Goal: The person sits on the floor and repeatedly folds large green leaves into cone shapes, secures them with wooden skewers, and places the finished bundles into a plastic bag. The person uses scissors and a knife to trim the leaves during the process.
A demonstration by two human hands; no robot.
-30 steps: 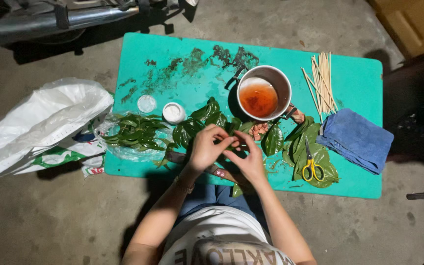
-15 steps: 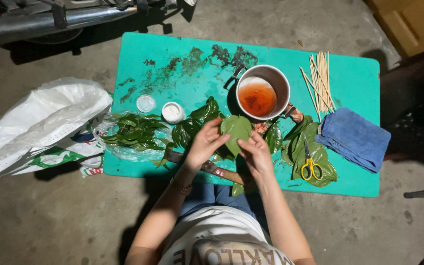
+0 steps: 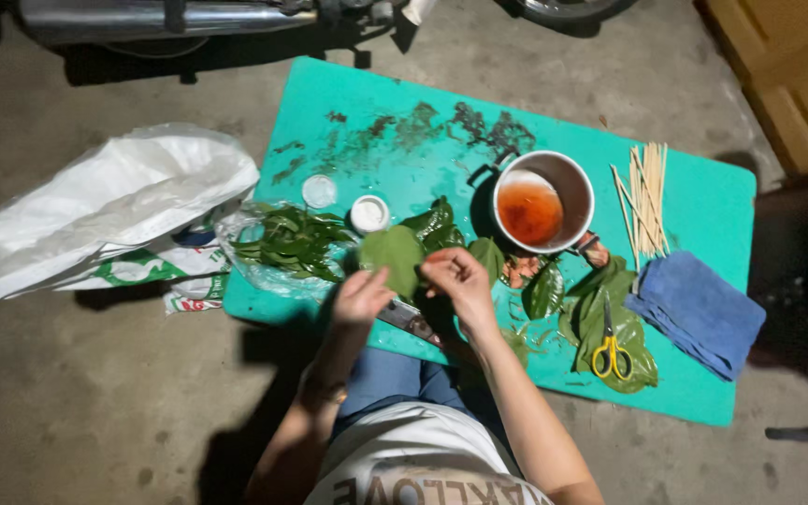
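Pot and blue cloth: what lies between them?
Head view: a bundle of thin wooden sticks lies between the pot and the blue cloth, on the green board.

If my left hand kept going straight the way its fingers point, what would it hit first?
The left hand already touches the green leaf. Past that, the small white cap looks first in line, though height above the table is unclear.

A single head-worn camera looks almost straight down from above the person's own lap, fairly high up. The whole green worktop (image 3: 703, 196) lies tilted across the middle, with concrete floor (image 3: 95, 402) around it and both forearms reaching in from the near edge.
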